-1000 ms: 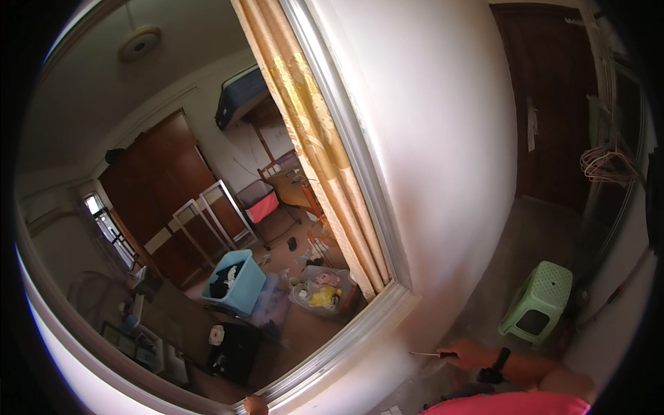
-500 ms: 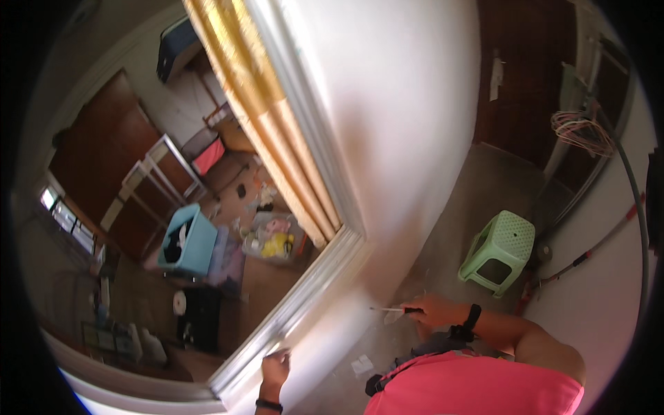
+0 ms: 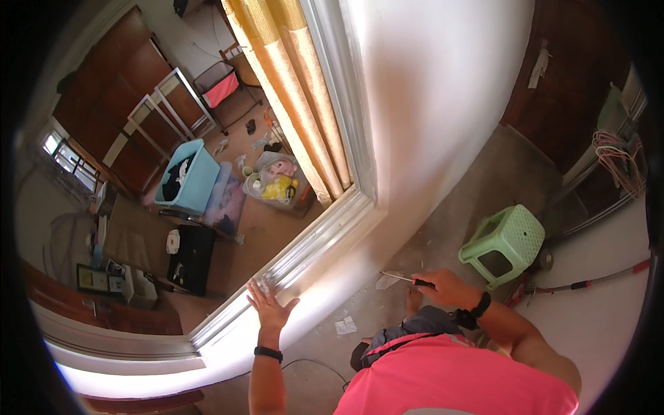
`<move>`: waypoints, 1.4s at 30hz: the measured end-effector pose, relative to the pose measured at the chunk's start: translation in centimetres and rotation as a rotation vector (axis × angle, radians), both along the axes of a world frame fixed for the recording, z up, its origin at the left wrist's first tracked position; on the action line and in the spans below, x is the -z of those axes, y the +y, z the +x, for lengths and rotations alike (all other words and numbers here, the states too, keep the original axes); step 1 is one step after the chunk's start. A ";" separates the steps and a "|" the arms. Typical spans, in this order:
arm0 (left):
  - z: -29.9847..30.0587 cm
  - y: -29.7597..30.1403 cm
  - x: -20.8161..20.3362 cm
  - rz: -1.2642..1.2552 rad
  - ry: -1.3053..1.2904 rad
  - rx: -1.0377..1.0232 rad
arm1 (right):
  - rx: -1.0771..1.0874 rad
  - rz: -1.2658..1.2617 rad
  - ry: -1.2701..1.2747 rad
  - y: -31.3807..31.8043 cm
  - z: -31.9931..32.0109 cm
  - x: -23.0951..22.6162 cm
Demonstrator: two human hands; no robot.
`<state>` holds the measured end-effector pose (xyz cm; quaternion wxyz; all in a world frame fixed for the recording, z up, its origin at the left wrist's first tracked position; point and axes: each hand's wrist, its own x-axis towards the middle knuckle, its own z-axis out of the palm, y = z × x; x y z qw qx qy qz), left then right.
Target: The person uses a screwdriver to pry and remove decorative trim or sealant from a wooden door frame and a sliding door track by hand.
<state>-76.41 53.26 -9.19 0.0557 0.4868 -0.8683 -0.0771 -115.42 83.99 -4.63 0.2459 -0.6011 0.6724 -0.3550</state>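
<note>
Pink fabric fills the nearest edge of the view, the person's shirt, and from it both forearms rise toward a white window frame (image 3: 325, 238), which serves as the landmark. The left hand (image 3: 268, 304) lies flat against the lower rail of that frame, fingers spread apart and gripping nothing, a dark band on the wrist. The right hand (image 3: 446, 287), well to the right of the frame's corner and apart from it, has its fingers closed around the dark handle of a screwdriver (image 3: 404, 278), whose thin metal shaft points left toward the frame. By the look of it, the step in hand is steadying the frame while the tool is brought over; a next move would call for carrying the tip across to the rail beside the braced hand. The rail itself looks pale, ridged and brightly lit, running diagonally to a corner. Right of the frame stands a green plastic stool (image 3: 503, 243) on the concrete floor (image 3: 477, 187). Beyond the frame hang yellow striped curtains (image 3: 294, 90), and past them lies a blue crate (image 3: 187, 176).
</note>
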 end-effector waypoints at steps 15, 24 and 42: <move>-1.7 -0.2 -3.8 0.235 -0.222 -0.315 | -0.014 0.284 -0.107 0.7 -6.2 -1.8; -1.2 0.6 -3.1 0.198 -0.225 -0.325 | 0.023 0.476 -0.048 -0.9 -10.3 -1.5; -1.6 0.2 -3.9 0.219 -0.156 -0.271 | -0.074 0.266 -0.021 -11.0 -6.9 -5.9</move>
